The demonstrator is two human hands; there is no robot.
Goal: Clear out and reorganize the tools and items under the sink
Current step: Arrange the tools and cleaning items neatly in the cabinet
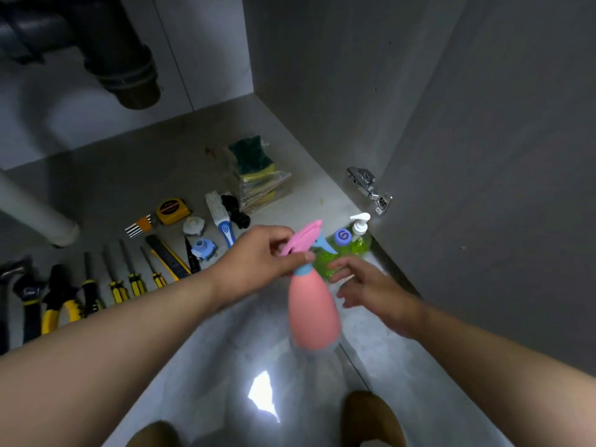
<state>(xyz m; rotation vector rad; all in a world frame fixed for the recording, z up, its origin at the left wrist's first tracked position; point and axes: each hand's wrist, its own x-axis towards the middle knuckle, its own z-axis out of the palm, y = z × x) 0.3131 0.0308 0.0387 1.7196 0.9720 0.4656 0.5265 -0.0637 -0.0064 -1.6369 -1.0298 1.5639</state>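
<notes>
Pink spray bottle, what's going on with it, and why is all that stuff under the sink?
A person is sorting the cupboard under the sink. Their left hand holds the pink spray bottle up by its neck. The right hand is open beside it, close to the green soap bottle in the cupboard's front corner. Screwdrivers, pliers, a tape measure and a pack of sponges lie on the cupboard floor.
</notes>
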